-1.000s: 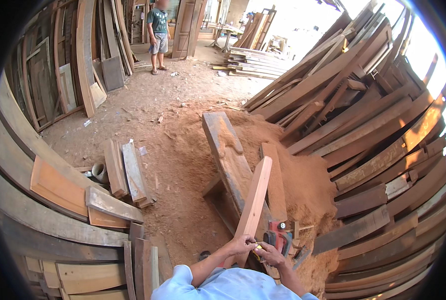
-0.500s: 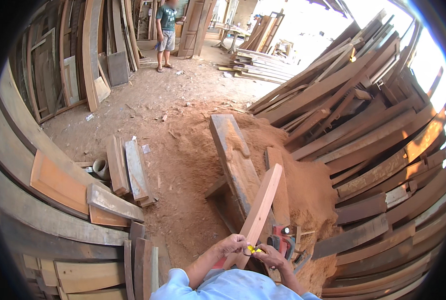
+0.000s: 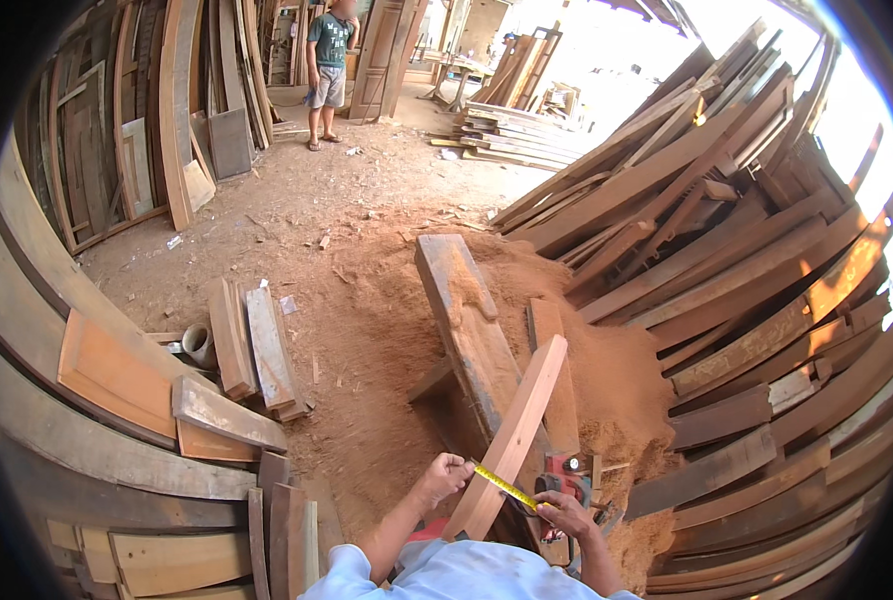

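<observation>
A yellow tape measure is stretched between my two hands, across a pale reddish wooden beam. My left hand pinches the tape's end just left of the beam. On the other side, my right hand is closed around the tape near its case, which the fingers mostly hide. The beam slants up and away from my body, lying over a long, worn workbench plank. A red and dark power tool sits beside my right hand, partly covered by it.
Sawdust is heaped right of the bench. Stacked planks lean along the right side, and more boards line the left. Short wood pieces and a mug-like container lie on the ground. Far off stands a person.
My hands have moved apart, the left leftward and the right rightward, drawing out a length of yellow tape. The distant person has raised a hand toward the head.
</observation>
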The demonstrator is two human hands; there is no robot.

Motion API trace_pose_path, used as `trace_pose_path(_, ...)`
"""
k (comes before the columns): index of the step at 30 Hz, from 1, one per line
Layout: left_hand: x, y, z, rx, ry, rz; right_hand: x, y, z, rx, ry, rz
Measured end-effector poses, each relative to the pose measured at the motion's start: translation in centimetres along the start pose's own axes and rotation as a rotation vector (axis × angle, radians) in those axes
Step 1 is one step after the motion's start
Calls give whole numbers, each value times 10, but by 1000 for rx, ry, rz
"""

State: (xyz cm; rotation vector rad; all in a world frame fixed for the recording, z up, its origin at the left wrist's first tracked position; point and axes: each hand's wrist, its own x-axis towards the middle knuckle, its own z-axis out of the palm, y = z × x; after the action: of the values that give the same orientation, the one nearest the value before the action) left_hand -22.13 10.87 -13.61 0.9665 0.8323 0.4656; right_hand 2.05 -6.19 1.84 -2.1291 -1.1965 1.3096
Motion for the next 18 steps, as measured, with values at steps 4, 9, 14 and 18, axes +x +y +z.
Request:
trace_pose_path(4, -33, 11, 29, 606, -29, -18, -1, 26, 1, 29, 108, -45)
trace_pose_path(9, -59, -10, 68, 978, -153, -35, 10, 41, -1, 27, 139, -39)
trace_pose_path(14, -38, -41, 56, 1048, -190, -33, 8, 12, -6, 3, 137, -2)
trace_pose_path(18, -33, -21, 17, 960, -133, -63, 7, 10, -8, 31, 175, 53)
